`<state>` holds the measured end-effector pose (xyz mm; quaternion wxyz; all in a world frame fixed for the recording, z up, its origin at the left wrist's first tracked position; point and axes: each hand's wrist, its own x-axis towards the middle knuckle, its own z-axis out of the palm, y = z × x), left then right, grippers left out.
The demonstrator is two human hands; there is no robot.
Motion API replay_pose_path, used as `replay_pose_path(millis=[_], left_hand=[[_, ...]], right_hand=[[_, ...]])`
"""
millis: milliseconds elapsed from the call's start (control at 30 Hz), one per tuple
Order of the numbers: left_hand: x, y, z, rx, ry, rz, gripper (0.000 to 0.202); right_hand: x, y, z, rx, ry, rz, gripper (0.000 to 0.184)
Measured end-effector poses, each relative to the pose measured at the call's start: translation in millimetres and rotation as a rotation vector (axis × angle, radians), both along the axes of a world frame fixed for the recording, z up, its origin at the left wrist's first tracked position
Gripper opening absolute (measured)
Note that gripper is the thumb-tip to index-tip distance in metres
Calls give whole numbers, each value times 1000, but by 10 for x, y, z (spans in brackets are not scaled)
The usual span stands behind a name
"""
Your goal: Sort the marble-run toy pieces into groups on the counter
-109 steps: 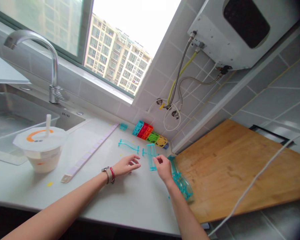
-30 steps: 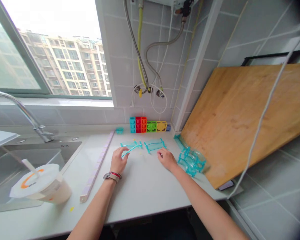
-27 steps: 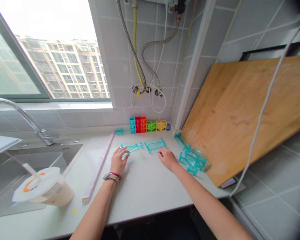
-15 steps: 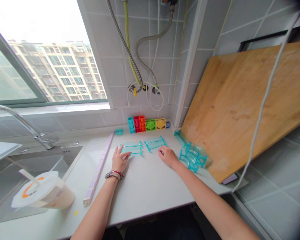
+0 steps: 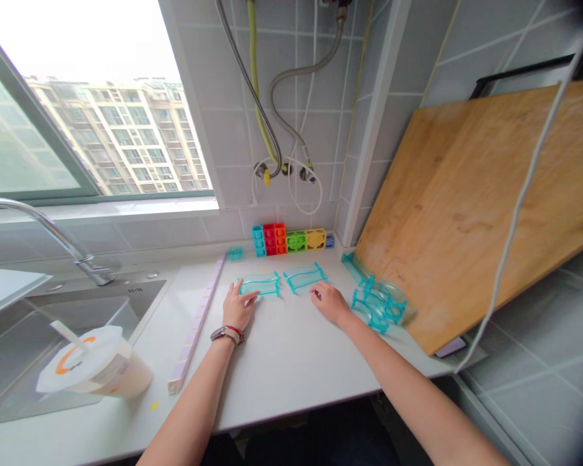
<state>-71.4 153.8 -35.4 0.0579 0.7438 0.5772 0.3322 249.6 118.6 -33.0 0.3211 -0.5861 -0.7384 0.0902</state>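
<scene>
Two clear teal plastic track-like pieces lie side by side on the white counter. At the left end of the left teal piece [image 5: 265,283], my left hand [image 5: 238,305] rests with thumb and fingers apart, its fingertips touching the edge. My right hand [image 5: 329,301] is just in front of the right teal piece [image 5: 305,277], fingers curled in; whatever may be between them is hidden. Right of that hand, several curved teal pieces [image 5: 379,304] are heaped against the board. Behind, a row of colored blocks stands by the wall, including red blocks [image 5: 274,239] and a yellow block [image 5: 315,239].
A long pale purple strip [image 5: 197,323] lies left of my left arm. Beyond it stand a lidded cup with a straw [image 5: 97,366] and a sink [image 5: 148,301]. A large wooden board [image 5: 486,200] leans at the right, with a white cable [image 5: 519,200] across it.
The whole view has shifted slightly, so everything appears a little further right. My hands and the teal pieces keep nearly the same places relative to each other.
</scene>
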Motion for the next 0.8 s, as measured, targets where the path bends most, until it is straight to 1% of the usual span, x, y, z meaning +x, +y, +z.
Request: replay_pose_path(millis=[133,333,567,700,800], left_hand=[[43,3,26,32,15,-10,22],[137,52,56,67,38,-65,22],[120,73,43,56,44,-103,27],[100,67,34,57,29,-112,25],[91,75,16,61,16,-116,25]], right_hand=[[2,-5,3,0,3,5,17],[3,-6,3,5,5,-1,16],[13,-7,-10,11,18,15,17],[-44,-15,96,55,12,62,20],[-217,88,230,78,-13,157,26]])
